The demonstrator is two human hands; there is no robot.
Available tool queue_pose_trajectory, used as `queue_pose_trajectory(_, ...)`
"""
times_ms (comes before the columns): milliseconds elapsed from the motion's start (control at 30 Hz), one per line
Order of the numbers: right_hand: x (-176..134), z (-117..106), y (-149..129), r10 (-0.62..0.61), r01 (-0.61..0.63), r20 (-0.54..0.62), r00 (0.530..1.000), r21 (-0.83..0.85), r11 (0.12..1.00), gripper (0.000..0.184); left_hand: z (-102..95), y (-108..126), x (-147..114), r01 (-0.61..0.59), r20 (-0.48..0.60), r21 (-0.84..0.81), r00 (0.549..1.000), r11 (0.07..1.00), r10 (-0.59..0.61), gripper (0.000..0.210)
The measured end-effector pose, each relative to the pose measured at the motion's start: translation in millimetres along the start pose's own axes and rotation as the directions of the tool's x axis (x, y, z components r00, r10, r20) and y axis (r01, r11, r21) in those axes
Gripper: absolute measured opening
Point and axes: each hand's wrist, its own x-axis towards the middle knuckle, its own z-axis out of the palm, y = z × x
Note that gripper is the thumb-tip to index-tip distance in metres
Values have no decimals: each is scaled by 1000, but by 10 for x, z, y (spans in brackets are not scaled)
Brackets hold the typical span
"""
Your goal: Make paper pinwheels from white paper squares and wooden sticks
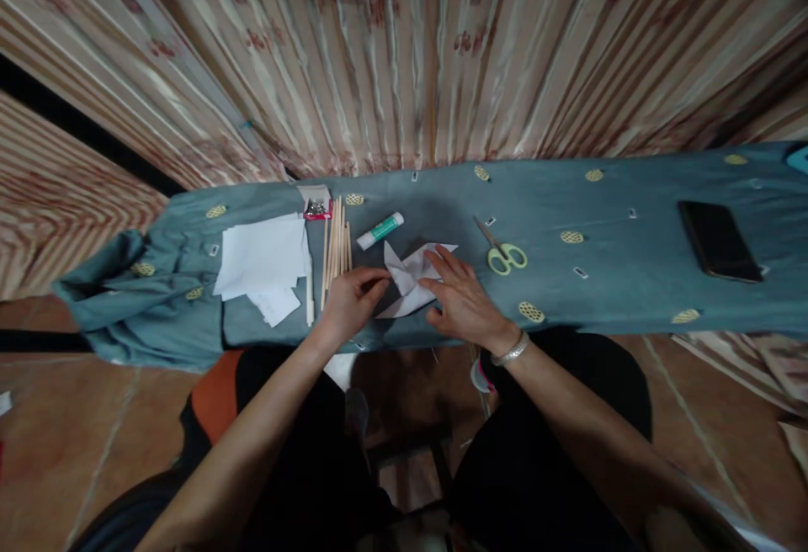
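A white paper pinwheel (413,273), its blades folded toward the middle, lies on the cloth-covered table between my hands. My left hand (351,303) is closed in a pinch at the pinwheel's left side; what its fingertips hold is too small to make out. My right hand (465,301) rests over the pinwheel's right part, fingers stretched out and spread, touching the paper. Just behind the pinwheel is a green and white glue stick (380,230). Scissors with light green handles (507,259) lie to the right of it.
Left of my hands are several wooden sticks (337,241), a white pen (310,299), and stacked white paper (262,257). A small red box (317,207) with metal pins stands behind the sticks. A black phone (720,241) lies far right on the teal tablecloth (619,241). Curtains (429,55) hang behind.
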Motion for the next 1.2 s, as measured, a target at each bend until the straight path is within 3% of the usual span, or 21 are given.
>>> queue_pose_trajectory(133, 23, 28, 3, -14, 14, -40, 999, 1, 1000, 35, 19, -77, -178, 135, -44, -69, 989, 988, -138, 33)
queue_pose_trajectory(267, 47, 76, 21, -36, 36, -71, 997, -2, 999, 29, 92, -73, -301, 260, -22, -299, 960, 918, -279, 43)
queue_pose_trajectory(400, 61, 107, 46, -39, 40, -77, 996, 9, 999, 25, 151, 12, -243, 362, 35, -526, 913, 770, -406, 41)
queue_pose_trajectory(533, 80, 141, 81, -13, 18, -91, 996, 56, 998, 27, 170, 127, -132, 467, 156, -693, 841, 550, -518, 28)
queue_pose_trajectory(633, 92, 162, 108, 15, -4, -104, 995, 107, 994, 31, 186, 208, -81, 513, 250, -732, 815, 448, -523, 24)
queue_pose_trajectory(800, 96, 154, 134, 40, -19, -125, 991, 168, 986, 31, 222, 290, -19, 570, 376, -741, 790, 355, -484, 32)
queue_pose_trajectory(1100, 52, 86, 51, 7, 18, -189, 982, 130, 991, 30, 311, 273, 119, 598, 433, -739, 774, 310, -462, 20)
queue_pose_trajectory(1200, 25, 74, 29, -45, 61, -242, 969, 60, 996, 31, 319, 269, 153, 562, 405, -758, 803, 332, -437, 26)
